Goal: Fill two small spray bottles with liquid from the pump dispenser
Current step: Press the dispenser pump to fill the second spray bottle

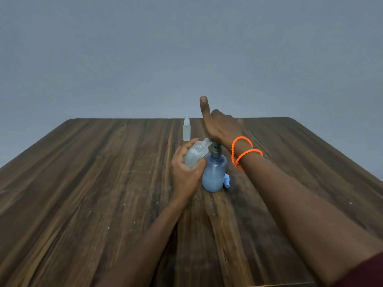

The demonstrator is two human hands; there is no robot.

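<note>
left hand (185,174) wraps around a small see-through bottle (194,155), tipped, mouth hidden under pump spout | blue pump dispenser (214,172) just right of it | right hand (219,126) flat, pressing pump top, fingers partly hidden | capped spray bottle (186,129) behind

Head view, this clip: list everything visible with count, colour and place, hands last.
pump dispenser: 1, blue with dark pump, table centre, partly filled
held spray bottle: 1, clear, tilted against the pump spout
standing spray bottle: 1, clear, capped, upright behind the dispenser
spray cap: 1, light blue, lying right of the dispenser
table: 1, dark wood
wall: grey, behind
bracelets: 2, orange, right wrist
left hand: grips the held bottle
right hand: presses the pump, thumb raised
</note>
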